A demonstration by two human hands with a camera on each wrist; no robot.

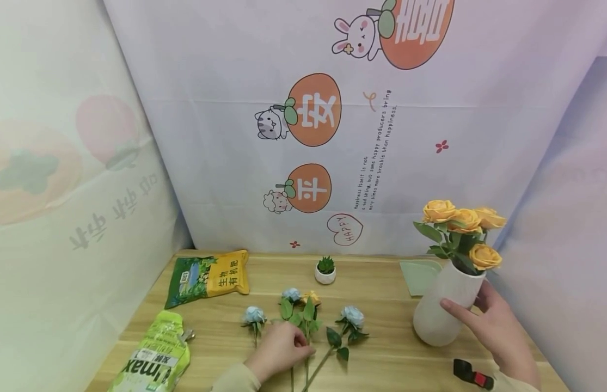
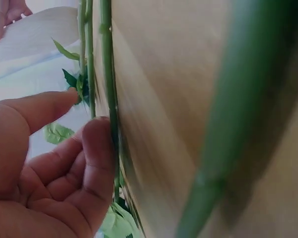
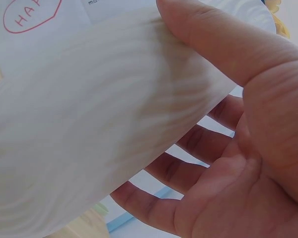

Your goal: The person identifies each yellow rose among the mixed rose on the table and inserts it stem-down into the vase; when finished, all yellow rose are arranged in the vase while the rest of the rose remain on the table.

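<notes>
My right hand grips a white ribbed vase, which leans with its mouth to the right. The thumb lies on the near side in the right wrist view, the fingers around the far side. Several yellow roses stand in the vase. My left hand is over the flower stems at the table's front. In the left wrist view its index finger touches a green stem, with the thumb apart from it. A yellow rose and blue roses lie around this hand.
At the left lie a fertilizer bag and a green pouch with a metal clip. A small potted succulent stands at the back. Behind the vase lies a pale green sheet. A black strap is by my right wrist.
</notes>
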